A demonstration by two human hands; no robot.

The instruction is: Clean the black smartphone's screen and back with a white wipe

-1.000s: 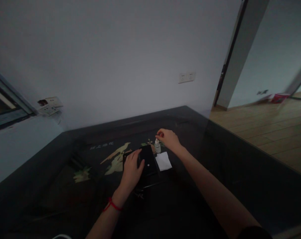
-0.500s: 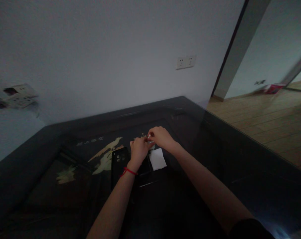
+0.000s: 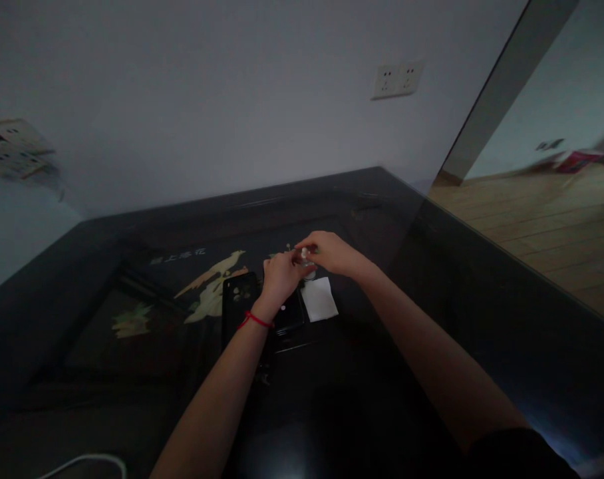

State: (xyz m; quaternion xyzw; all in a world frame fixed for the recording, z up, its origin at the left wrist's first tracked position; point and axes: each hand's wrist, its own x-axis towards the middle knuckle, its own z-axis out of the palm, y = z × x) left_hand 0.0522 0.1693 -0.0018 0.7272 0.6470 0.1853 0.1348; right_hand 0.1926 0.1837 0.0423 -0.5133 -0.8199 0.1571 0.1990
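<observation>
The right hand (image 3: 332,253) is pinched at the white top of a small bottle (image 3: 308,263), while the left hand (image 3: 281,276) has its fingers closed about the body just below — the two nearly meet there and hide most of it. The bottle is just past the far edge of a white square (image 3: 320,299). Just beside the square, on its left, lies a dark flat device (image 3: 293,313), partly covered by the left hand; farther left is a black case (image 3: 235,303).

All rest on a dark, glossy table (image 3: 382,359), with a pale inlaid bird (image 3: 209,293) well to the square's left. Beyond the square, past the table's far edge, a plain wall (image 3: 222,100) carries a double socket (image 3: 396,80). Far off to the square's right are a wood-plank floor (image 3: 521,226) and a red object (image 3: 579,161) — too blurred to name.
</observation>
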